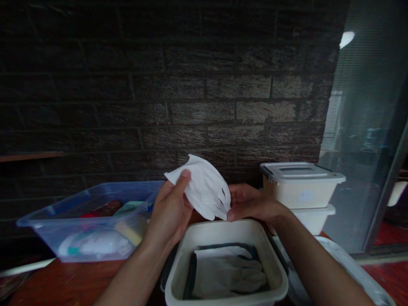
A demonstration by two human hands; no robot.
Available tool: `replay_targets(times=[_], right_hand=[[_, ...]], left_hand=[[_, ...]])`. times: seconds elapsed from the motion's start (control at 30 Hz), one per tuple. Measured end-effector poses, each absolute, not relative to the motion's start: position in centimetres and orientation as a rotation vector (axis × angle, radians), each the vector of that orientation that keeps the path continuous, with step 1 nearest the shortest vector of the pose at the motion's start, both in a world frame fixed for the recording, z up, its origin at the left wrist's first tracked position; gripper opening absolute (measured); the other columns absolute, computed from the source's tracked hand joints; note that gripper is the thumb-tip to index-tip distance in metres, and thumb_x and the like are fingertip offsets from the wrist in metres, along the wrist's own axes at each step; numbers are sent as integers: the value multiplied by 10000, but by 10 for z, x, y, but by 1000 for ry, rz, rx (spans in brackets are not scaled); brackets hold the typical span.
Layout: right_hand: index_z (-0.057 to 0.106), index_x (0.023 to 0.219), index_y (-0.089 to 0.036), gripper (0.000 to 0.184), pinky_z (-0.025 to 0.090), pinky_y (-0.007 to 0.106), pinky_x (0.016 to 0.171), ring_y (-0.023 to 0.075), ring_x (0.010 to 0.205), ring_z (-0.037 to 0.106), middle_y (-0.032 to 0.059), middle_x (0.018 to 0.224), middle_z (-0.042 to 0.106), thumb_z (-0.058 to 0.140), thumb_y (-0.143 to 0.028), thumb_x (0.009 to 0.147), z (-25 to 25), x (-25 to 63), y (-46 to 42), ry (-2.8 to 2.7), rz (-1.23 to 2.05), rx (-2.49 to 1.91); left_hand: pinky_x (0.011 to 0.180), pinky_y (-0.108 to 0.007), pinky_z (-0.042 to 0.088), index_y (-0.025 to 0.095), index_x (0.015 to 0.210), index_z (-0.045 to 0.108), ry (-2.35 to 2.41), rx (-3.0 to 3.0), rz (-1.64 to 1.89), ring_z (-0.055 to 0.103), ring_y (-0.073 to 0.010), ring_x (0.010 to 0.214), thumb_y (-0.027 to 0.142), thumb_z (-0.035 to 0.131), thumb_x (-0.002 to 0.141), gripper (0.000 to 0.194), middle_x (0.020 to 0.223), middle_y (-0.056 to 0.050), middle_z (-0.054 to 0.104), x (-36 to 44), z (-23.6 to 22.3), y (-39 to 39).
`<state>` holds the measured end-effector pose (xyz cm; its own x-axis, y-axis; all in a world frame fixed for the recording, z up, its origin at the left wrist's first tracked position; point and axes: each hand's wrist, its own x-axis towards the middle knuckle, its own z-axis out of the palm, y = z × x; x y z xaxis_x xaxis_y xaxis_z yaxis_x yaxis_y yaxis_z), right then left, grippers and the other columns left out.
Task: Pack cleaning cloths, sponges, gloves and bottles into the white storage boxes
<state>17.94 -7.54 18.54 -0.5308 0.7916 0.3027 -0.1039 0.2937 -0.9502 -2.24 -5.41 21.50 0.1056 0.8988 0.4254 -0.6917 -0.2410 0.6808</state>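
Observation:
A white cloth glove (207, 187) is stretched between my two hands above an open cream-coloured bin (174, 272). My left hand (174, 204) grips it near the cuff, thumb on top. At the other end, my right hand (245, 202) pinches the tips of the glove's fingers; some of my own fingers are hidden behind it. Inside the bin lie light work gloves (226, 270) with dark edging, laid flat. How many are stacked there I cannot tell.
A blue-tinted clear tub (95, 221) on the left holds a white bottle (95, 243) and other items. Two stacked bins, the upper one lidded (302, 187), stand at right, near a pale tray (350, 267). A dark brick wall (204, 85) rises behind the wooden table (73, 280).

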Motion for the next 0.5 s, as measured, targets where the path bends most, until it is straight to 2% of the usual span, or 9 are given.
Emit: replay_targets(times=[0.07,0.13,0.23,0.3,0.4,0.5], right_hand=[[716,1158,-152,446,492,270,854,153,917,671,48,1024,739,886,-270,763,190,185,-77,-1658,1305,-579],[731,1102,-135,377,491,282,860,155,887,675,55,986,745,871,-287,787,191,187,-77,-1629,1232,-590],[749,982,-102,300,487,270,765,139,762,649,57,887,743,843,-337,820,187,187,-74,-1634,1177,-659],[747,939,-92,321,472,262,697,134,698,623,54,826,730,807,-395,853,183,187,-71,-1646,1170,-703],[733,945,-107,350,445,237,623,119,641,592,31,782,709,772,-449,877,181,192,-69,-1616,1145,-747],[726,966,-127,347,436,220,571,107,601,575,11,765,697,789,-449,857,184,199,-71,-1556,1117,-795]], left_hand=[[755,-209,628,106,1026,768,290,1022,1478,765,-164,814,179,736,889,158,1006,-107,800,-19,212,-56],[770,-223,629,106,1030,772,292,1032,1432,765,-174,822,199,781,851,202,1008,-107,800,-17,209,-58],[779,-248,636,117,1021,777,303,1025,1374,765,-179,797,198,811,817,222,999,-96,804,-16,208,-60],[802,-267,638,118,1035,777,298,1021,1342,770,-192,821,167,801,808,233,1033,-101,802,-17,208,-59],[834,-288,639,106,1036,778,261,1021,1310,772,-218,893,159,779,805,237,1094,-123,791,-21,210,-53],[774,-247,636,95,953,787,298,1103,1255,763,-192,830,186,807,794,184,999,-122,800,-24,210,-44]])
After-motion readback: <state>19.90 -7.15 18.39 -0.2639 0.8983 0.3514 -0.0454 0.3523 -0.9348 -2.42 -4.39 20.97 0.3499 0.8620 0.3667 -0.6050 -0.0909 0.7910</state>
